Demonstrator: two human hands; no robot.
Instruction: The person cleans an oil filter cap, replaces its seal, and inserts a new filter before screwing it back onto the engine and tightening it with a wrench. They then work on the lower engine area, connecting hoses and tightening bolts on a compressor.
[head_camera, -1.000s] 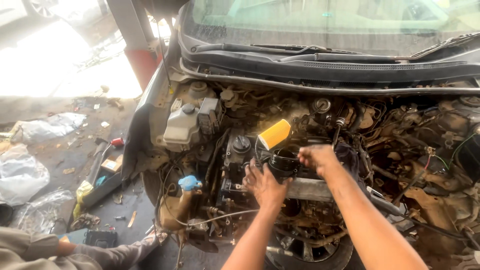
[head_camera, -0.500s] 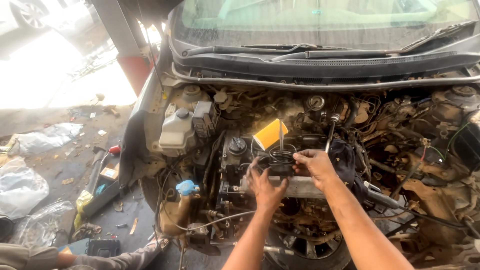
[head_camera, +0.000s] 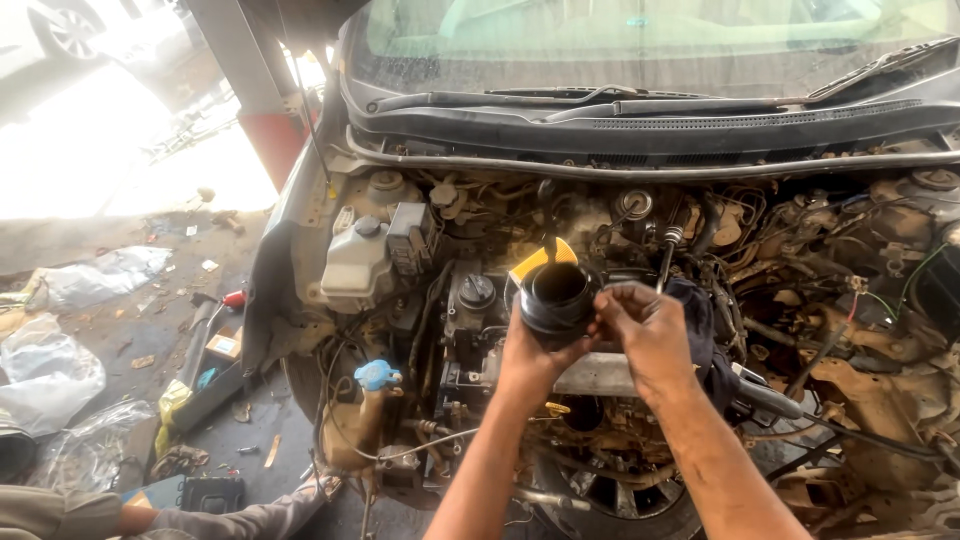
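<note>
A black cup-shaped part (head_camera: 556, 297), round and open at the top, is held up over the middle of the stripped engine bay. It is cupped from below and the near side by the left hand (head_camera: 528, 352), fingers wrapped under it. Its right rim is pinched by the right hand (head_camera: 645, 325), thumb and fingertips closed on the edge. Inside the cup only darkness is seen; whether anything is in it cannot be told. Its underside is hidden by the left palm.

Just behind the rim a yellow piece (head_camera: 540, 258) is partly covered, so its kind cannot be made out. A dark blue cloth (head_camera: 698, 322) is half hidden behind the right wrist. Below the hands a pale metal engine block (head_camera: 600, 375) is crossed by both forearms.

To the left, a white reservoir (head_camera: 352, 262) with a grey cap is noted; its contents are not visible through the grimy wall. Lower left, a yellowish tank with a blue cap (head_camera: 376, 375) is seen, level unreadable.

The windscreen (head_camera: 640, 45) is cut off at the top. At the bottom left edge, a sleeve (head_camera: 60, 512) of another person is seen, mostly out of frame. Crumpled plastic bags (head_camera: 45, 370) lie on the floor.
</note>
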